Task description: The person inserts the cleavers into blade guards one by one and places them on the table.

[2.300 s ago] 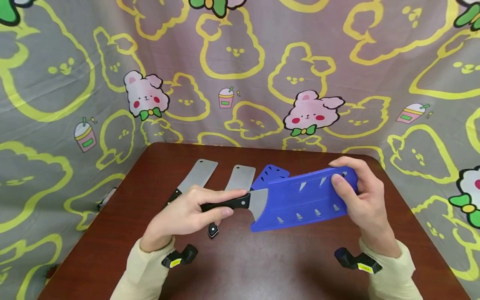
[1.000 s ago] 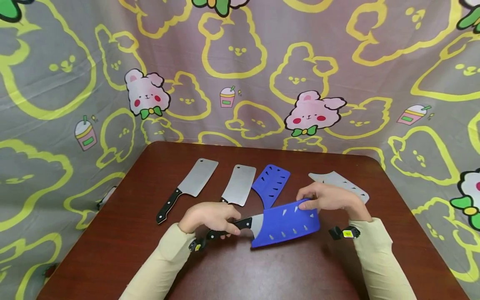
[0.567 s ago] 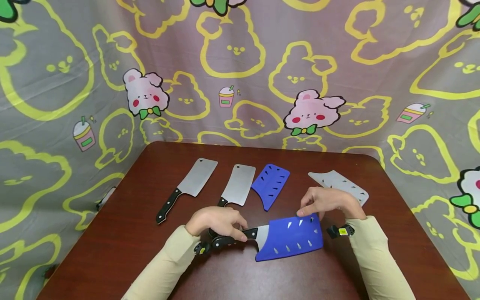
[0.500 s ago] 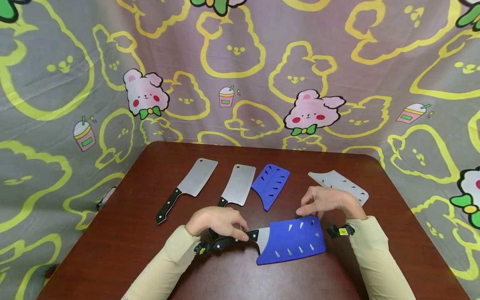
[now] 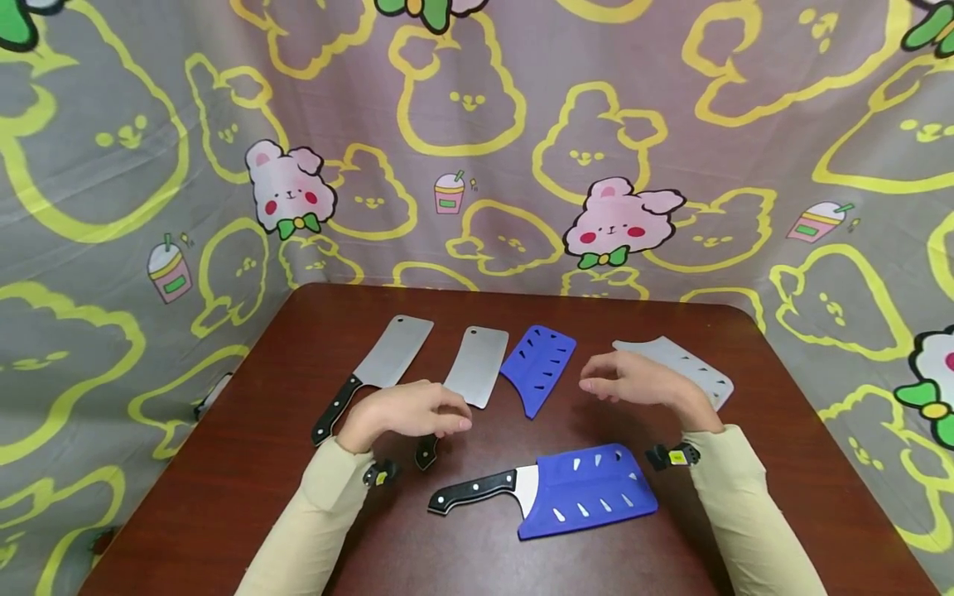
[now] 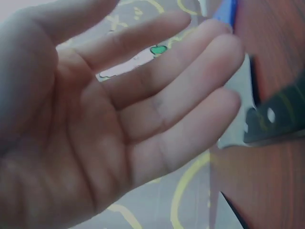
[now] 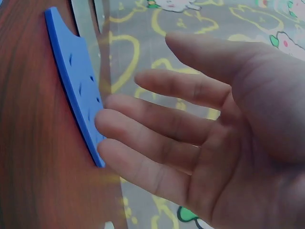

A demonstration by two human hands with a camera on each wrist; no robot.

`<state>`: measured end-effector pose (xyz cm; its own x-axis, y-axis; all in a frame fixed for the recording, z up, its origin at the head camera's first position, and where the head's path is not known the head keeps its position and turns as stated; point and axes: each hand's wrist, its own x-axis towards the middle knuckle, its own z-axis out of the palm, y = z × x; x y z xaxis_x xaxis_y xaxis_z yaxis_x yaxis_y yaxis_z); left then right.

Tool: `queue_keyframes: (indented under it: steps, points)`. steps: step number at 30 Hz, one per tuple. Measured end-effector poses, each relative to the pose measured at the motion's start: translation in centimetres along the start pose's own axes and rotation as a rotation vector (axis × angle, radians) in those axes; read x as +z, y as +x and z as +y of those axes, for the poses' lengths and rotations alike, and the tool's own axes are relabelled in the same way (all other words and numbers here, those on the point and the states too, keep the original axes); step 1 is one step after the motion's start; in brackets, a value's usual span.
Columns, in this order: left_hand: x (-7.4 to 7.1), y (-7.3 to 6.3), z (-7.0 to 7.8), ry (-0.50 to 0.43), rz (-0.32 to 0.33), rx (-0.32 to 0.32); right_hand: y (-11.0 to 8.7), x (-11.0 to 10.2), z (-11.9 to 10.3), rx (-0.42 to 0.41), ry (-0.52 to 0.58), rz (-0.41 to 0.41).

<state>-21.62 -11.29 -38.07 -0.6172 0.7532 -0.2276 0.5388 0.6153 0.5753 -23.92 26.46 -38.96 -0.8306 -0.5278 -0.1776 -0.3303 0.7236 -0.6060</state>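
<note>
A cleaver with a black handle lies near the front of the table, its blade inside a blue sheath. Behind that handle hovers my left hand, empty with loosely bent fingers, covering part of a second cleaver. In the left wrist view its palm and fingers are bare. My right hand hangs relaxed and empty above the far side of the sheathed cleaver, overlapping a white sheath. Another blue sheath lies between the hands, further back; the right wrist view also has it.
A third cleaver lies unsheathed at the left, its black handle toward the front. The reddish-brown table has rounded far corners. Patterned cloth hangs behind and along both sides.
Both hands have lowered the sheathed cleaver to the table and let go. They have since drawn back from it, the left one up and leftward, the right one up.
</note>
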Motion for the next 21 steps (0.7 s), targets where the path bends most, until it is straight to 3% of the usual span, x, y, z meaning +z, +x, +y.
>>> queue_keyframes:
  steps: [8, 11, 17, 21]
  points:
    - [0.2, 1.1, -2.1, 0.101, 0.134, -0.11, 3.2, 1.0, -0.4, -0.066, -0.148, 0.074]
    - [0.3, 1.5, -2.7, 0.133, 0.173, -0.163, 4.5, 1.3, -0.4, -0.053, -0.201, 0.093]
    - [0.7, 1.8, -3.7, 0.162, 0.154, -0.246, 6.7, 1.5, -0.2, -0.028, -0.344, 0.048]
    - [0.8, 2.2, -4.1, 0.182, 0.131, -0.313, 7.9, 1.7, -0.1, -0.013, -0.362, 0.017]
